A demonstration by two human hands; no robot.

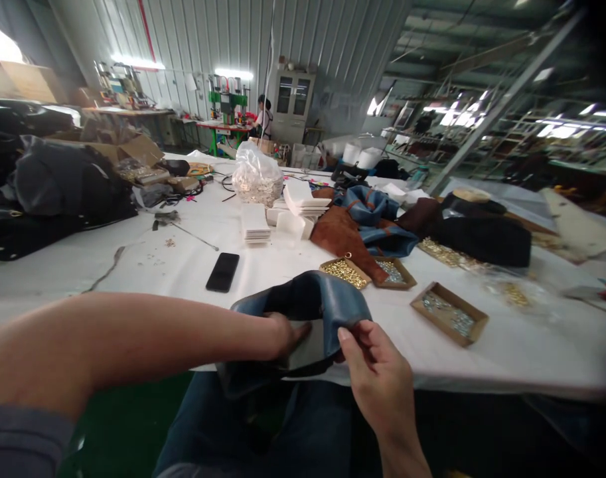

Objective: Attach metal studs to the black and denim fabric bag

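Observation:
A blue leather bag (345,299) with a dark inside is held at the table's front edge, above my lap, its mouth facing up towards me. My left hand (285,335) reaches into the mouth, with fingers stretched against a pale flat panel (312,345) inside. The rest of that hand's fingers are partly hidden. At the right side of the mouth, my right hand (377,362) pinches the bag's rim between thumb and fingers. Just beyond the bag lies a cardboard tray of gold-coloured metal pieces (345,272).
A black phone (223,272) lies left of the bag. Behind stand stacked white sheets (255,224), a clear bag of small parts (257,176), brown suede (337,232) and more blue leather pieces (370,206). Another small-parts tray (449,313) sits right. A person (263,118) is far back.

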